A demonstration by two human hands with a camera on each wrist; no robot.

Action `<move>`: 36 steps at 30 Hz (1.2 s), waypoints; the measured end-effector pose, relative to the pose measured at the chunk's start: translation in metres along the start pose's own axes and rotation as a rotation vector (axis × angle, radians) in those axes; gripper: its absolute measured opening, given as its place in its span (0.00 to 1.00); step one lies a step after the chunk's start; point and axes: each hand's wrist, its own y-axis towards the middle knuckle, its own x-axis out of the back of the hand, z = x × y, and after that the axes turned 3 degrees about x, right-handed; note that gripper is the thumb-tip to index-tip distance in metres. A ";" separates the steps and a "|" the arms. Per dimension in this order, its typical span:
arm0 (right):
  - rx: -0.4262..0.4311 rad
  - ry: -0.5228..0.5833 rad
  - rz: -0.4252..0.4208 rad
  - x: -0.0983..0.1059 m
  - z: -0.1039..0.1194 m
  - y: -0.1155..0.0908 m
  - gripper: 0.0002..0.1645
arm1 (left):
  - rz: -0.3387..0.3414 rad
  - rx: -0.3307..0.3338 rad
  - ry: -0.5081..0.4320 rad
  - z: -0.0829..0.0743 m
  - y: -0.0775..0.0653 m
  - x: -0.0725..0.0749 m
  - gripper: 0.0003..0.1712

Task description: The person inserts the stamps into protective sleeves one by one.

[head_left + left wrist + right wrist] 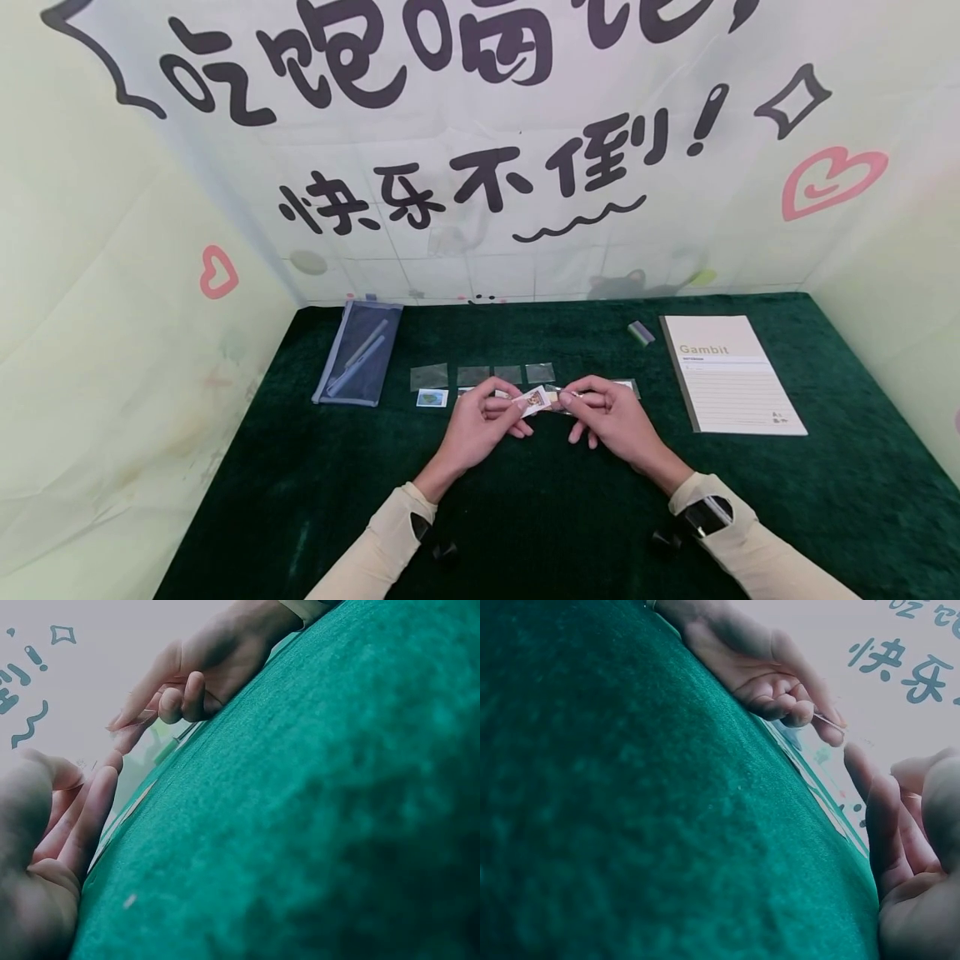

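My left hand [478, 427] pinches a small white card [534, 402] with a coloured picture on it, like a stamp, between thumb and fingers. Close by on the right, my right hand [621, 423] pinches a small clear piece, like a plastic sleeve [139, 720], seen thinly in the left wrist view. Both hands are held just above the dark green cloth, fingertips near each other. Behind them lies a row of clear square sleeves [428, 377]. A blue-green picture card [432, 398] lies in front of the leftmost sleeve. More cards are partly hidden behind the hands.
A blue mesh zip pouch [358, 354] with pens inside lies at the left. At the right is a Gambit notebook [731, 383], with a small striped eraser-like block [641, 333] beside its top left. A printed white curtain [480, 258] stands behind the green cloth [555, 517].
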 end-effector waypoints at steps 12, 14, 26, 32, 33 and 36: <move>-0.024 -0.008 0.018 -0.003 0.000 0.001 0.21 | -0.011 -0.002 0.012 0.000 0.000 -0.002 0.16; -0.022 -0.016 0.009 -0.003 0.000 0.001 0.20 | -0.016 -0.002 0.017 0.000 0.000 -0.002 0.15; -0.029 -0.029 -0.003 -0.002 -0.002 0.001 0.21 | -0.018 -0.017 0.036 0.001 0.000 -0.001 0.14; -0.038 -0.024 -0.019 0.000 0.000 0.000 0.21 | -0.010 -0.016 0.050 0.000 0.001 -0.002 0.14; -0.039 -0.026 -0.013 0.000 0.000 0.000 0.21 | -0.008 -0.016 0.052 0.000 0.001 -0.002 0.14; -0.036 -0.032 0.003 0.000 0.000 0.000 0.21 | -0.006 -0.018 0.071 0.000 0.001 -0.002 0.13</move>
